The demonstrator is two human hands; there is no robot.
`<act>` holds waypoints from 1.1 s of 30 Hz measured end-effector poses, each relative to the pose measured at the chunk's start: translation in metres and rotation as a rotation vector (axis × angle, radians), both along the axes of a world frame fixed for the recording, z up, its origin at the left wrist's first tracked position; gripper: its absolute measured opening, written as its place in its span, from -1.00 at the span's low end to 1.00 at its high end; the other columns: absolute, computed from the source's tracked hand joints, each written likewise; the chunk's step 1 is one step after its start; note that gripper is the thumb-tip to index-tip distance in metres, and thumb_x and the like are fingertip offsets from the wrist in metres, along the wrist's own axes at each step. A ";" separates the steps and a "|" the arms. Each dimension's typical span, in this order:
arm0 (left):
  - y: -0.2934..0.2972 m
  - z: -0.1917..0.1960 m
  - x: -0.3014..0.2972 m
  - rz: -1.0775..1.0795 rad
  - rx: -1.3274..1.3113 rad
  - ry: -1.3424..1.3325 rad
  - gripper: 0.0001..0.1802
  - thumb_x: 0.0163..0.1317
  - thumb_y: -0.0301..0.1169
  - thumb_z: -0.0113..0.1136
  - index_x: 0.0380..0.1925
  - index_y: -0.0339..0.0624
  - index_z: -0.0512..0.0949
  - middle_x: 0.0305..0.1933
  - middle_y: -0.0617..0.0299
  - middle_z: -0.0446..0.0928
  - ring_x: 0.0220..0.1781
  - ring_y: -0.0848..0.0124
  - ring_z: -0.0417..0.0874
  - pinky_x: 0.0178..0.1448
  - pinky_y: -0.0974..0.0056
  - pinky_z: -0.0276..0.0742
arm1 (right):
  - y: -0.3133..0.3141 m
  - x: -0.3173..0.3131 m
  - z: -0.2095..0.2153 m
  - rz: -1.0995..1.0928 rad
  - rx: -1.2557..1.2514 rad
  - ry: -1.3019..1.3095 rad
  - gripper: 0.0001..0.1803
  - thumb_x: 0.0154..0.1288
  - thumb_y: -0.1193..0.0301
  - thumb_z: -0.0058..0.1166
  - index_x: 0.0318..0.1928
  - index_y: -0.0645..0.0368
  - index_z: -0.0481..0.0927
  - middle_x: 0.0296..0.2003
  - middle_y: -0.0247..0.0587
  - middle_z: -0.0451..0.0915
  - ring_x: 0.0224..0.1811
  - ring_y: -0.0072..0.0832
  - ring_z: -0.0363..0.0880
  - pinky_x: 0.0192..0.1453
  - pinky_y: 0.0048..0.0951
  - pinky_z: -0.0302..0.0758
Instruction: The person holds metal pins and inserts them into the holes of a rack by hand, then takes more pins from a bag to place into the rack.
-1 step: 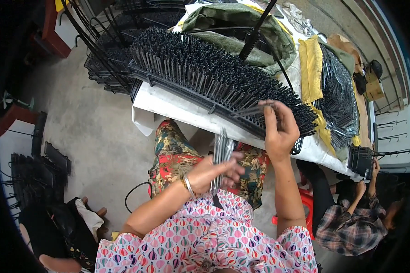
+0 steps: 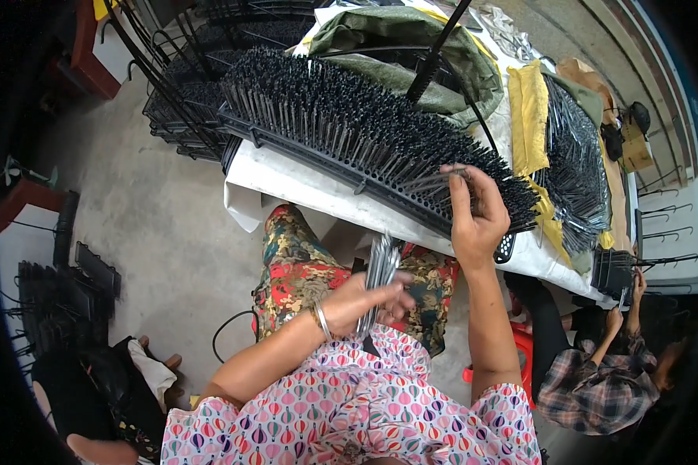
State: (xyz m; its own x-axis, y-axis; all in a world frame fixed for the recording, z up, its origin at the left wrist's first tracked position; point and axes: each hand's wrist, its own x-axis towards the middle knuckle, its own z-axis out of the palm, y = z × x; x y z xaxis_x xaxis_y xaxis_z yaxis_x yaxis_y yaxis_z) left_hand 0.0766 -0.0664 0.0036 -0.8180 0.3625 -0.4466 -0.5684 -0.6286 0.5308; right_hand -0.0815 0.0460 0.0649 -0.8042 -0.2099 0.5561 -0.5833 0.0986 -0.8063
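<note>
Along the far left of my head view, dark wire racks (image 2: 50,302) stand on the concrete floor (image 2: 163,225), well apart from the hands. Next to the right, a long black perforated rack (image 2: 310,165) rests on the white-covered desk (image 2: 287,186), densely filled with slim dark rods (image 2: 341,116). Its long axis slopes from upper left to lower right, so its right end lies nearer the wearer than its left end.

Below the rack, the left hand (image 2: 357,301) is closed around a bundle of slim grey rods (image 2: 381,267) over the lap; its fingertips are blurred. I read the bundle's axis as near upright, top tilted slightly right, crossing the rack's line at a steep angle. The bundle sits short of the desk, with a gap before the rack.

Further right, the right hand (image 2: 481,221) reaches over the rack's right-hand part, thumb and forefinger pinched on thin rod ends (image 2: 430,184). I judge this the governing relation: the right hand is at the rack, whereas the left is lower and left of it. Beyond lie a yellow sack edge (image 2: 529,116) and a plastic-wrapped bundle (image 2: 578,170).
</note>
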 end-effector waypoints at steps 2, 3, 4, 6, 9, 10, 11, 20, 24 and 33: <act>0.009 -0.017 0.015 -0.087 -0.127 -0.008 -0.52 0.26 -0.35 0.09 0.12 -0.35 0.30 -0.24 0.11 0.56 -0.35 0.50 0.54 -0.29 0.41 0.50 | -0.001 -0.012 -0.004 -0.005 0.016 -0.014 -0.86 0.22 0.54 0.09 -0.21 0.32 0.56 -0.35 -0.23 0.65 -0.36 -0.61 0.56 -0.27 -0.59 0.46; 0.012 -0.023 0.024 -0.126 -0.209 -0.013 -0.53 0.26 -0.39 0.08 0.11 -0.40 0.28 -0.23 0.10 0.54 -0.33 0.51 0.54 -0.30 0.43 0.48 | -0.003 -0.017 -0.006 -0.002 0.014 -0.014 -0.86 0.22 0.54 0.09 -0.21 0.32 0.56 -0.35 -0.23 0.65 -0.36 -0.61 0.56 -0.27 -0.59 0.46; 0.011 -0.025 0.030 -0.150 -0.192 -0.040 -0.55 0.25 -0.42 0.06 0.09 -0.42 0.28 -0.23 0.10 0.54 -0.33 0.51 0.52 -0.27 0.43 0.47 | -0.002 -0.021 -0.008 0.007 0.067 -0.007 -0.85 0.22 0.53 0.10 -0.21 0.31 0.56 -0.35 -0.22 0.65 -0.37 -0.60 0.56 -0.27 -0.59 0.47; 0.007 -0.022 0.040 -0.194 -0.215 -0.033 -0.57 0.25 -0.42 0.06 0.07 -0.42 0.29 -0.21 0.09 0.54 -0.32 0.50 0.52 -0.23 0.41 0.47 | -0.001 -0.029 -0.015 0.016 0.132 0.028 -0.84 0.21 0.50 0.12 -0.19 0.29 0.57 -0.36 -0.19 0.64 -0.39 -0.56 0.56 -0.29 -0.56 0.48; 0.002 -0.024 0.050 -0.159 -0.178 -0.077 -0.65 0.27 -0.40 0.06 -0.01 -0.37 0.35 -0.19 0.08 0.54 -0.29 0.48 0.54 -0.18 0.39 0.49 | -0.005 -0.027 -0.014 -0.024 0.214 0.089 -0.83 0.18 0.52 0.14 -0.19 0.27 0.57 -0.38 -0.19 0.63 -0.40 -0.50 0.55 -0.29 -0.53 0.48; 0.001 -0.022 0.051 -0.143 -0.175 -0.093 -0.68 0.28 -0.39 0.05 -0.04 -0.35 0.37 -0.18 0.07 0.54 -0.28 0.47 0.54 -0.16 0.38 0.49 | -0.006 -0.026 -0.013 -0.025 0.215 0.088 -0.83 0.18 0.52 0.14 -0.19 0.27 0.57 -0.38 -0.19 0.63 -0.40 -0.50 0.55 -0.29 -0.53 0.48; 0.001 -0.021 0.052 -0.134 -0.217 -0.093 -0.73 0.28 -0.36 0.07 -0.12 -0.30 0.40 -0.22 0.12 0.54 -0.30 0.47 0.55 -0.19 0.39 0.51 | -0.007 -0.026 -0.012 -0.067 0.243 0.164 -0.81 0.15 0.53 0.16 -0.19 0.26 0.57 -0.39 -0.18 0.62 -0.39 -0.46 0.54 -0.27 -0.50 0.47; -0.012 0.005 0.010 0.091 -0.102 0.020 -0.73 0.26 -0.39 0.10 -0.06 -0.21 0.41 -0.42 0.29 0.48 -0.50 0.60 0.47 -0.52 0.48 0.38 | -0.010 -0.027 -0.014 -0.053 0.434 0.589 -0.72 0.03 0.58 0.19 -0.17 0.18 0.60 -0.34 -0.30 0.60 -0.33 -0.40 0.51 -0.08 -0.37 0.32; -0.013 -0.006 -0.009 0.092 -0.127 0.025 -0.71 0.25 -0.42 0.11 -0.06 -0.31 0.48 -0.30 0.18 0.55 -0.45 0.58 0.49 -0.46 0.51 0.40 | -0.010 -0.022 -0.012 -0.034 0.538 0.661 -0.72 0.01 0.55 0.20 -0.18 0.18 0.59 -0.23 -0.28 0.58 -0.22 -0.38 0.49 -0.05 -0.36 0.30; -0.020 -0.029 -0.044 0.140 -0.194 -0.050 -0.66 0.29 -0.39 0.02 -0.01 -0.38 0.42 -0.19 0.06 0.56 -0.25 0.38 0.61 -0.16 0.35 0.61 | 0.014 0.015 -0.019 -0.026 0.339 0.383 -0.78 0.03 0.70 0.13 -0.24 0.29 0.59 -0.31 -0.10 0.57 -0.31 -0.27 0.55 -0.24 -0.38 0.47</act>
